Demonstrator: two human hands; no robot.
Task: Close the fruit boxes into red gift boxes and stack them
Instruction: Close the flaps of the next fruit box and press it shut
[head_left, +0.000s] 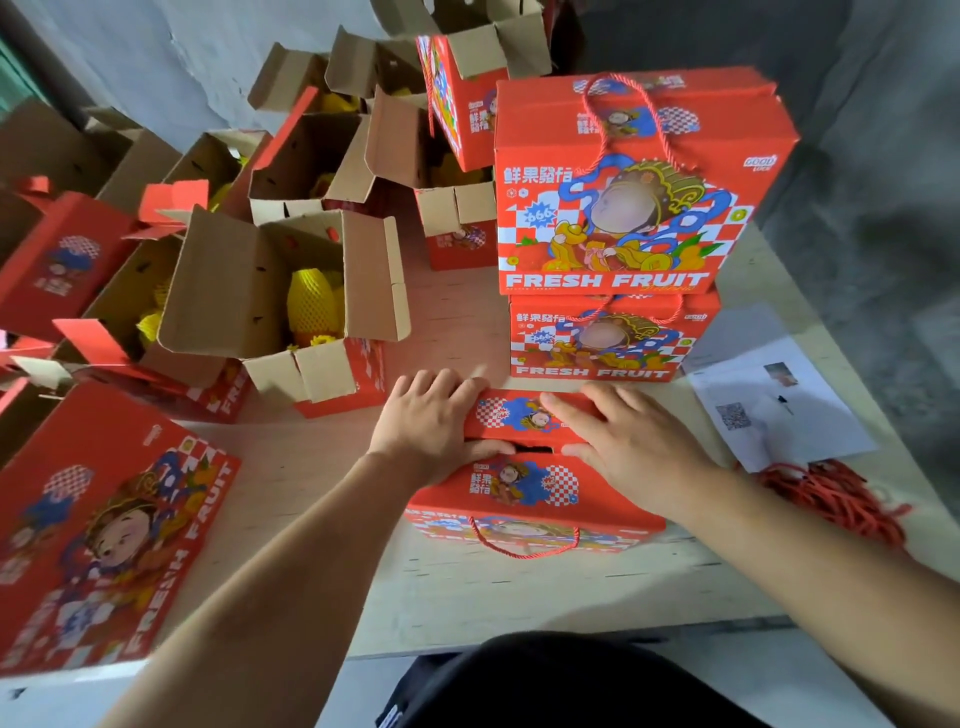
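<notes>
The pale plywood bench (467, 587) carries printed red cardboard cartons all across its surface. The biggest shape is the stack (631, 218) at the far right: two closed rectangular gift boxes, one on top of the other, glossy fronts showing a cartoon figure and "FRESH FRUIT", the upper one with a twisted red cord handle looped over its lid. At the near left a closed box (98, 530) lies flat on its broad face. Behind it stand several open boxes (291, 291) with raw brown flaps standing up, and inside them lie fruits (310, 301) sleeved in yellow foam net. Right in front of the person, just before the stack, sits the box (535, 499) being closed: its two red top flaps meet with a dark slot left between them, and a cord handle hangs down its near face. The left hand (428, 421) lies on the far flap's left end, fingers straight on top and thumb tucked under the flap edge at the slot. The right hand (631, 441) presses flat on the right side, fingers spread and nearly straight. To the right lie a white paper sheet (779, 400) with a printed code and a tangled bundle of red cords (831, 493).
</notes>
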